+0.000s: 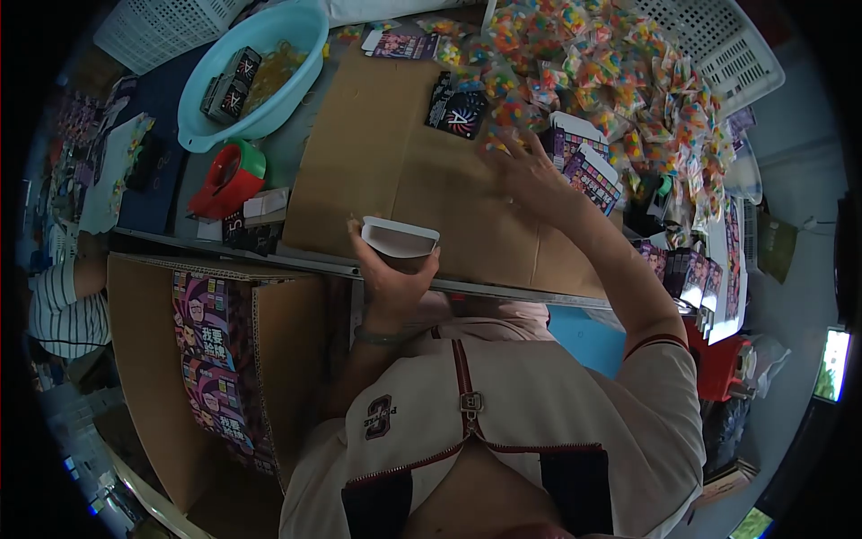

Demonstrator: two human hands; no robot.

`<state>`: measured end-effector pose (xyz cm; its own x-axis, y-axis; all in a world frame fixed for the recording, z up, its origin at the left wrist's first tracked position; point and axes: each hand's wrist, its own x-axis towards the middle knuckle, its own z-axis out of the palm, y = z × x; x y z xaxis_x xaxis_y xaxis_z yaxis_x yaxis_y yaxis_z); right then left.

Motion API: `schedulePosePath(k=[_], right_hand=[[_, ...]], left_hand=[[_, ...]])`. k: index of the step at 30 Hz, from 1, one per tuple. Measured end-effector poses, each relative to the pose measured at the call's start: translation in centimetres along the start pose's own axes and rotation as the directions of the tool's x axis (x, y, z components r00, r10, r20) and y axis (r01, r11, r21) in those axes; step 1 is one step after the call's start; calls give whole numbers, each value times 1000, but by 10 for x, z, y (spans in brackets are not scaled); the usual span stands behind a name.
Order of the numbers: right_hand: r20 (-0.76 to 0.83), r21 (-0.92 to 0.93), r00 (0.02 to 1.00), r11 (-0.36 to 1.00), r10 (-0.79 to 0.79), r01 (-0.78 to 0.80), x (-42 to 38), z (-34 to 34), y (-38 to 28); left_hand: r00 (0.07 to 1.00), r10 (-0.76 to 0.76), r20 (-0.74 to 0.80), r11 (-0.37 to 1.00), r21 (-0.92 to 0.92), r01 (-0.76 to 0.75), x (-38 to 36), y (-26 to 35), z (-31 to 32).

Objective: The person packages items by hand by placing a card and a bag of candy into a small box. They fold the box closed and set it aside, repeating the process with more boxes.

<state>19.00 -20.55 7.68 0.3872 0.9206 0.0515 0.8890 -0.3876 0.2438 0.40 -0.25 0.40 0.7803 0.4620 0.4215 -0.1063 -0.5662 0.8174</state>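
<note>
An open small box [400, 239], white inside, is held at the table's front edge by my left hand [392, 280], its fingers wrapped round the sides. My right hand [530, 175] is over the cardboard sheet [359, 144], fingers apart and slightly blurred, with nothing visible in it. Just beyond its fingertips lie black printed cards [456, 106]. Purple printed boxes [588, 171] with white flaps stand right beside that hand. Behind them spreads a big heap of small clear packets with colourful pieces [620, 81].
At the back left is a blue basin [310, 63] holding black card packs and rubber bands. A red and green tape dispenser [224, 180] sits nearer. A carton [144, 359] with printed boxes stands lower left, near another person's striped sleeve [67, 310].
</note>
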Motion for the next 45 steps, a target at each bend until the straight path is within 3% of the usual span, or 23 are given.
schedulePosePath(k=[1, 3, 4, 6, 7, 9, 10, 12, 15, 18, 24, 28, 30, 31, 34, 35, 36, 37, 41, 42, 43, 44, 45], right_hand=[[-4, -5, 1000, 1000, -3, 3, 5, -3, 2], [271, 482, 950, 832, 158, -276, 17, -12, 5], [267, 479, 951, 835, 157, -273, 25, -14, 6], [193, 754, 907, 535, 375, -381, 48, -17, 10], [186, 754, 908, 538, 376, -377, 61, -15, 12], [372, 803, 764, 231, 527, -550, 84, -3, 21], [365, 805, 766, 234, 529, -545, 92, 9, 28], [309, 582, 726, 482, 615, -655, 106, 39, 37], [225, 448, 710, 576, 667, -684, 109, 49, 38], [314, 436, 701, 559, 640, -705, 111, 40, 44], [375, 353, 732, 643, 568, -680, 117, 40, 40], [151, 452, 837, 716, 526, -532, 94, 32, 8], [43, 681, 860, 615, 509, -398, 84, 35, -5], [45, 678, 859, 616, 510, -402, 77, 27, -13], [10, 823, 825, 463, 565, -328, 60, -8, -32], [70, 975, 830, 137, 554, -173, 54, -21, -34], [121, 976, 843, -216, 525, -5, 49, -35, -37], [144, 932, 847, -358, 512, 58, 46, -48, -42], [106, 954, 904, -297, 414, 25, 41, -81, -52], [-12, 983, 907, 173, 422, -67, 44, -85, -55], [-123, 786, 920, 603, 373, -139, 47, -89, -58], [-203, 589, 936, 800, 288, -118, 51, -92, -61], [-201, 596, 936, 794, 290, -118, 55, -96, -62]], left_hand=[[1000, 19, 1, 997, -73, -19, 1, 1, 0], [999, 39, -3, 988, -146, -39, 1, 1, 1], [999, 32, -12, 988, -150, -34, 1, 0, 2], [999, 32, -27, 987, -154, -36, 1, -1, 4], [1000, -4, -19, 984, -177, 1, 1, -1, 4], [999, -30, -12, 979, -201, 27, 2, 1, 4], [999, -50, -1, 975, -218, 48, 2, 1, 4], [998, -66, 8, 970, -233, 66, 3, 2, 1], [991, -81, 104, 969, -224, 102, 3, 1, -2], [996, -37, 83, 975, -217, 54, 3, 1, 0], [982, -137, 129, 942, -290, 169, 4, 4, -1], [998, -56, -31, 976, -213, 49, 5, 3, 5], [998, -9, -69, 984, -176, -4, 5, 2, 6], [999, -18, -31, 994, -107, 15, 6, 3, 4], [1000, 8, -17, 1000, 3, -8, 13, 10, 3], [998, 50, -28, 998, 44, -49, 15, 14, 2], [999, 45, -29, 998, 46, -44, 18, 18, 1], [995, 86, -52, 992, 96, -81, 22, 24, 1], [998, 65, -5, 996, 69, -64, 23, 11, 8], [999, 49, -1, 996, 80, -48, 23, 14, 7], [995, 99, -18, 988, 117, -96, 25, 20, 6], [987, 156, -34, 977, 153, -149, 28, 22, 7], [978, 196, -77, 966, 188, -179, 29, 19, 10]])
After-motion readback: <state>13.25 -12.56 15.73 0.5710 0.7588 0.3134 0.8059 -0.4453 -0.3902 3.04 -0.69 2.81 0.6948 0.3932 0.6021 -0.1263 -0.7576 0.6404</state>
